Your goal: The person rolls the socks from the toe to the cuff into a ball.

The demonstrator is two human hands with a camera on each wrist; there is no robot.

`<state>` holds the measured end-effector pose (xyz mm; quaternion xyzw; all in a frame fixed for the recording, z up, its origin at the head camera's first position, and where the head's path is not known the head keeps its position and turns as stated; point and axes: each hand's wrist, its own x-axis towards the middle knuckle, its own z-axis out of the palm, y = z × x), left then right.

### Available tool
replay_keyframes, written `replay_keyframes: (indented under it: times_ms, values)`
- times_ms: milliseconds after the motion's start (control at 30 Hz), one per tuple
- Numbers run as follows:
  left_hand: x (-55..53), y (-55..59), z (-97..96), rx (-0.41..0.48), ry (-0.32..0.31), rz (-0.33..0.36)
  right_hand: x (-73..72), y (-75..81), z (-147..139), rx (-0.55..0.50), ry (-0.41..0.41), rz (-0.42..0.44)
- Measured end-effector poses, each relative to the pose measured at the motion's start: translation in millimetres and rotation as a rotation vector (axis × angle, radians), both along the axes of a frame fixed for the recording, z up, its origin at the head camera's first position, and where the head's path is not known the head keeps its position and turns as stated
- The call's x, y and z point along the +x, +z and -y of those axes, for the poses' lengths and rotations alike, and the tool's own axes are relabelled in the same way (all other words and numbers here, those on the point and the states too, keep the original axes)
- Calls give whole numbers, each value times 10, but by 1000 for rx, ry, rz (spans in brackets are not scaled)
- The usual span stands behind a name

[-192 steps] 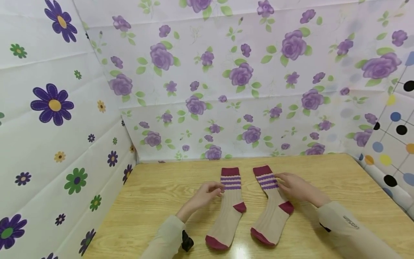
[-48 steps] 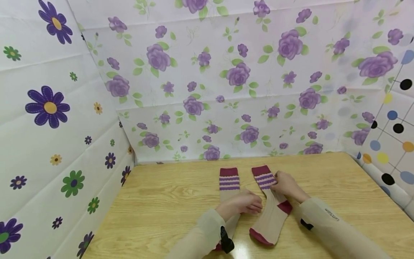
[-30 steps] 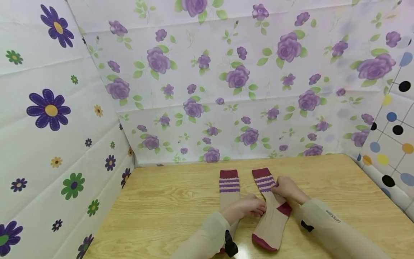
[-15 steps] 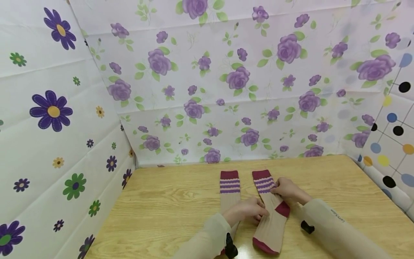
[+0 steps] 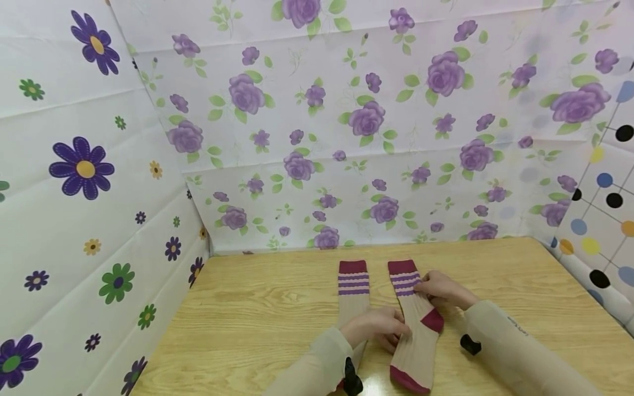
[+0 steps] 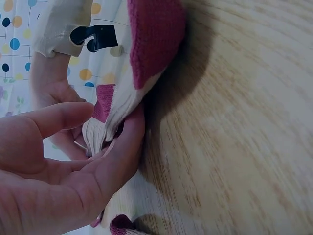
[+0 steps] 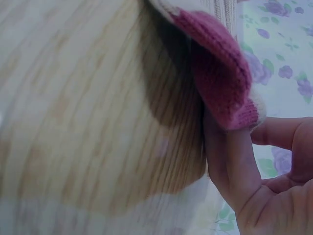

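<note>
Two beige ribbed socks with maroon cuffs, heels and toes and purple stripes lie on the table. My left hand [image 5: 377, 325] reaches across the left sock [image 5: 353, 302], hiding part of its foot, and grips the left edge of the right sock [image 5: 416, 355] at mid-length. In the left wrist view its fingers [image 6: 115, 161] are under the knit, thumb above. My right hand [image 5: 444, 290] pinches the right edge of that same sock just below the stripes. The right wrist view has the maroon heel [image 7: 220, 68] hanging over the fingers, lifted off the wood.
The wooden table [image 5: 257, 313] ends at a back wall of purple-rose sheeting [image 5: 297, 110]. Flower-print sheeting [image 5: 74, 220] stands on the left, and dotted sheeting [image 5: 601, 220] on the right. Black straps [image 5: 470, 345] sit at both wrists.
The left hand has crossed from beside the left sock to the right sock's left edge. The right hand has gone from touching to pinching that sock, whose foot has swung slightly downward.
</note>
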<state>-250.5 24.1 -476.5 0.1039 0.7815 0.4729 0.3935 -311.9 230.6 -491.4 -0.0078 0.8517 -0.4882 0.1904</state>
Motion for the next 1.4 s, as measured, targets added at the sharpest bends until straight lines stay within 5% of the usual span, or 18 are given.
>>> replay_keyframes:
  times_ms: [500,867,1167,1400]
  values:
    - [34,12,54,10,-53,62,-46,-74,4,35,-50,-90]
    - [21,1,120,5,-94,53,-40,-101,12,-44,-85,-79]
    - [6,26,205,62,-123,112,-55,-93,30,-80,-87,-80]
    - [-33,61,336,108,-157,150,-80,-99,21,-186,-70,0]
